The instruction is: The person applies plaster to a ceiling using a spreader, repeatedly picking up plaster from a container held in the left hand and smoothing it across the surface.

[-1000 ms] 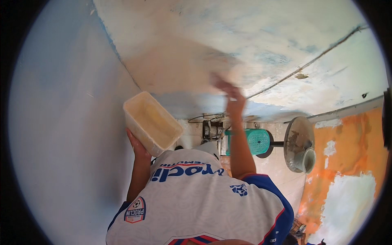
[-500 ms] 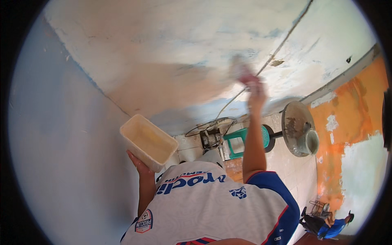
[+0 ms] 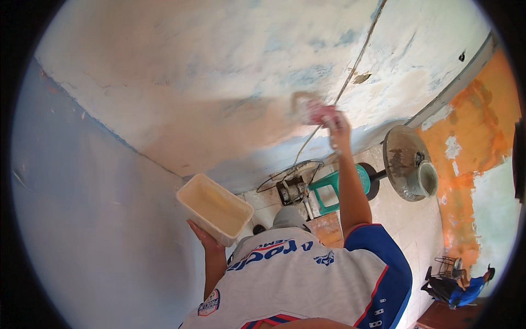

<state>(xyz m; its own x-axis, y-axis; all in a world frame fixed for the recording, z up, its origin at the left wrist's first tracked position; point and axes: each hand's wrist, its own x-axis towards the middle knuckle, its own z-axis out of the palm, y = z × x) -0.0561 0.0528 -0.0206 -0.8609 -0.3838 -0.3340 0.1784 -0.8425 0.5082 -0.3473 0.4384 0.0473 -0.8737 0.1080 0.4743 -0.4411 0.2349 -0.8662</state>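
Observation:
My left hand [image 3: 207,237] holds a cream rectangular plastic tub [image 3: 215,207] from its near lower side, fingers pressed against the outer wall. The tub is tilted toward me and some pale stuff coats its inside. Further forward, my right hand [image 3: 337,127] is closed round a pink-red tool [image 3: 319,111] with a pale front part, too blurred to name. That tool is at the patchy white and blue wall [image 3: 235,66], near a cable [image 3: 349,77] running across it; whether it touches the wall I cannot tell.
Below stand a green plastic stool [image 3: 327,194] and a grimy motor-like machine [image 3: 292,191] with a black cable. Right of them is a round table [image 3: 395,159] bearing a grey bucket [image 3: 424,180]. A person in blue [image 3: 466,290] sits at the far right, near an orange patched wall [image 3: 466,142].
My right hand and its tool have moved slightly left and lower along the wall. The left hand still holds the tub. The whole view has shifted a little.

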